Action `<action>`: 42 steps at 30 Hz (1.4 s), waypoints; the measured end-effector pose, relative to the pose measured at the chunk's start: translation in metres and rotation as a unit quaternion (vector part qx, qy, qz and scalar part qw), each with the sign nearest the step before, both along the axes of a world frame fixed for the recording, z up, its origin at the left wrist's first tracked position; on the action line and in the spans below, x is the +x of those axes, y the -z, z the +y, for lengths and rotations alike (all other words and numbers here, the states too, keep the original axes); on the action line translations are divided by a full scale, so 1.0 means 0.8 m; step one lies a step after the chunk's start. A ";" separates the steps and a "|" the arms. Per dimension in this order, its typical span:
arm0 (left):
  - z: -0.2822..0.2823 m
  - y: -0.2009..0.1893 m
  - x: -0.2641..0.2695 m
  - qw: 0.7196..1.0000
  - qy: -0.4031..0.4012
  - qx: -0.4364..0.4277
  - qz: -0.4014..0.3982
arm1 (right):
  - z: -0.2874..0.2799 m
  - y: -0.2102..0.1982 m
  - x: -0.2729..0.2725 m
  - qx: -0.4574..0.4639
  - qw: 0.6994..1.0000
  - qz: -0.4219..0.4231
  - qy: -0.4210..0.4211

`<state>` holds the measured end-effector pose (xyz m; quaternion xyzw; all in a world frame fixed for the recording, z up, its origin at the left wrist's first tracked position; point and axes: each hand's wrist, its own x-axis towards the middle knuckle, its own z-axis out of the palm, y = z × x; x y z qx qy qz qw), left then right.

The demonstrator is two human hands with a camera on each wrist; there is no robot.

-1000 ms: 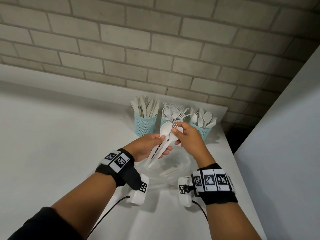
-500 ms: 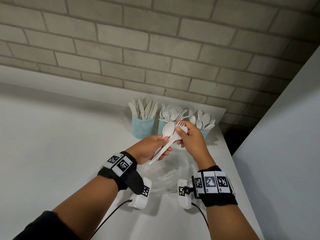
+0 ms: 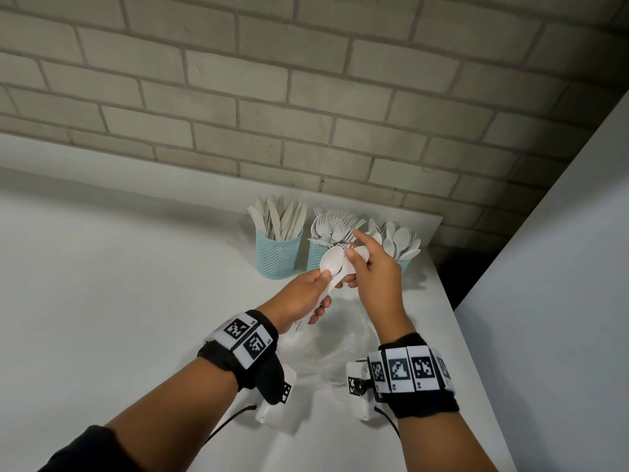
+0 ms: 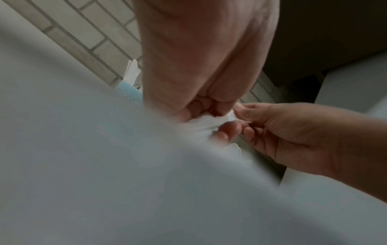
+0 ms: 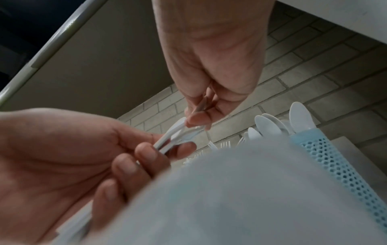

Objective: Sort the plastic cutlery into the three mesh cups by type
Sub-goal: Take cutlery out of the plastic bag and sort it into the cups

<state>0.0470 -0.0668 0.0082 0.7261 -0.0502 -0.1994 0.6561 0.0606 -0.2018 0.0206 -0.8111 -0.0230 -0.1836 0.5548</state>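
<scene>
The white plastic spoon (image 3: 331, 264) sits with other cutlery in the curled left hand (image 3: 301, 296), just in front of the fork cup (image 3: 315, 255), handle slanting toward the person, while right fingertips (image 3: 350, 256) pinch its bowl end.

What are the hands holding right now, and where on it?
The left hand grips a small bundle of white cutlery by the handles. The right hand pinches the bundle's upper, head end.
</scene>
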 end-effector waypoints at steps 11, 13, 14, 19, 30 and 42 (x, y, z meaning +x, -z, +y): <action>-0.004 0.000 -0.004 1.000 -0.018 -0.007 0.000 | 0.015 0.015 0.006 -0.044 0.999 -0.005 -0.002; -0.004 -0.001 -0.004 0.999 -0.025 -0.036 0.012 | 0.014 0.017 0.006 -0.024 1.000 0.000 0.012; -0.003 0.000 -0.004 0.999 -0.025 -0.046 0.013 | 0.013 0.017 0.007 -0.012 1.000 0.006 0.020; -0.005 0.003 -0.001 0.996 -0.056 -0.062 -0.008 | 0.009 0.017 0.009 0.010 0.997 0.067 0.032; -0.010 -0.018 0.017 0.993 -0.072 -0.093 -0.015 | -0.056 -0.047 0.027 0.031 0.985 -0.048 0.162; -0.013 -0.022 0.033 0.982 -0.095 -0.159 -0.027 | -0.110 -0.031 0.073 -0.223 0.945 -0.057 0.233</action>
